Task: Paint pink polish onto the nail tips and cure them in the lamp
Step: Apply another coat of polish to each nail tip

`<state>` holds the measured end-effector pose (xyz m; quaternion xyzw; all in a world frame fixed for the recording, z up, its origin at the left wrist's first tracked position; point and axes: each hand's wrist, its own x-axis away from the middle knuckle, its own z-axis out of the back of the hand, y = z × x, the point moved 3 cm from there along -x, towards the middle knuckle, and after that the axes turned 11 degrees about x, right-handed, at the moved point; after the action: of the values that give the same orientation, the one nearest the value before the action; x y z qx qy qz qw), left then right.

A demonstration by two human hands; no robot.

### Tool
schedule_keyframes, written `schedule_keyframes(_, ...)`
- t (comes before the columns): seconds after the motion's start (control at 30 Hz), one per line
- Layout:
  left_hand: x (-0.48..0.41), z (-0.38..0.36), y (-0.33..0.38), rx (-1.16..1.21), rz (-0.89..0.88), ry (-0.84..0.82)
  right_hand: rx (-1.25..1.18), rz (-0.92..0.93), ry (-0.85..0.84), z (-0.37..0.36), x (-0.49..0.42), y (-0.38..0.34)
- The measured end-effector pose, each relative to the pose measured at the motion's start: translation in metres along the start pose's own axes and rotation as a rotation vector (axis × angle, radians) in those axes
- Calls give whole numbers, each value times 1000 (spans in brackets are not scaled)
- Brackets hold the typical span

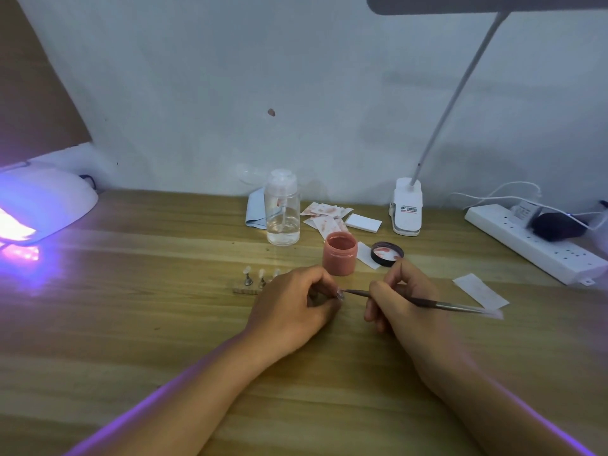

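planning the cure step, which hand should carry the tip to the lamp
Left. The left hand holds the tip, and the lit lamp sits at the far left, on its side. The right hand grips the brush and would likely have to reach across.

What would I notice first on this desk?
The curing lamp glowing purple at the far left edge grabs the eye. In the middle, the left hand holds a nail tip while the right hand holds a brush to it, near the open pink polish jar.
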<state>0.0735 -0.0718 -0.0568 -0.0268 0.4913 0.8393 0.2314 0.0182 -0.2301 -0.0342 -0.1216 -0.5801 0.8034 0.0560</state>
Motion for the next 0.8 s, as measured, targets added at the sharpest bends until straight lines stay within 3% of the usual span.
schedule_keyframes(0.8,1,1,3,-17,-22,2,61,57,17,-2,3,-2)
